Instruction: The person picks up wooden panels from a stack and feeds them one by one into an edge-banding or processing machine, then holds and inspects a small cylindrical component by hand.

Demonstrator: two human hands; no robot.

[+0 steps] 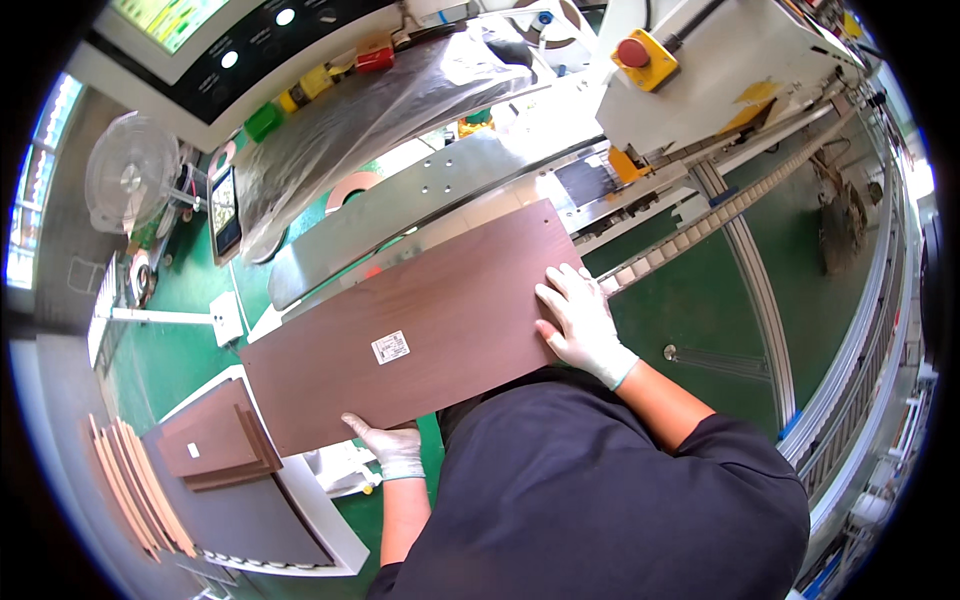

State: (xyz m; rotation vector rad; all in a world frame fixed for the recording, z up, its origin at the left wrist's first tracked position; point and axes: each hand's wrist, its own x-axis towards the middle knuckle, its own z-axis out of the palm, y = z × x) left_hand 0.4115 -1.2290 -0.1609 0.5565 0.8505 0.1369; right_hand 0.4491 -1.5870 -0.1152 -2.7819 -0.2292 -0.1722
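Note:
A long brown wood-look panel [460, 300] with a small white label lies tilted across the middle of the view, its right end higher and farther off. Its near left edge is in my left hand [390, 448], thumb on top and the other fingers hidden beneath. At the right end my right hand [585, 322] grips the edge, with its fingers resting over the face. Both hands wear thin white gloves. Just beyond the panel runs a flat metal machine bed [400, 215], partly covered by it.
Brown boards [215, 440] lie on a grey-topped table [265, 525] at the left, near more upright boards [135, 490]. A machine housing with a red stop button [632, 53] stands far right, with a roller rail [730, 210] below. Plastic film [370, 110] covers the far surface.

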